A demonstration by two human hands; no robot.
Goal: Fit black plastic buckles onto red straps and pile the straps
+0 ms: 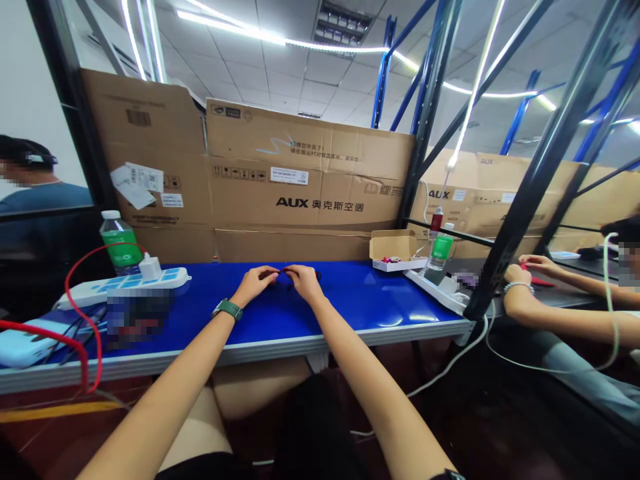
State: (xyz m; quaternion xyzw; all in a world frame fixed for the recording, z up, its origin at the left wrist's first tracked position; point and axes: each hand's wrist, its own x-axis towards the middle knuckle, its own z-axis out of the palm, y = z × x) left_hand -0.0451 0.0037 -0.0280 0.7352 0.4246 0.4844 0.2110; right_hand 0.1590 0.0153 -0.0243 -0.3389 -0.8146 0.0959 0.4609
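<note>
Over the blue tabletop [345, 300], my left hand [255, 283] and my right hand [303, 280] almost meet at the fingertips. Both are closed in a pinch on a thin dark cord-like strand [281, 272]. Its exact kind is too small to tell, and the fingers cover most of it. Dark loops of it seem to show below the left fingers and beside the right hand. A green-strapped watch [228, 309] is on my left wrist.
A bottle [120, 243], a power strip [125, 283] and a red cable [83, 353] lie left. Right are an open small box [395, 250] with red bits, another bottle [442, 248] and a rack post [520, 200]. Cardboard [310, 173] stands behind. Another person's hands [525, 270] work at right.
</note>
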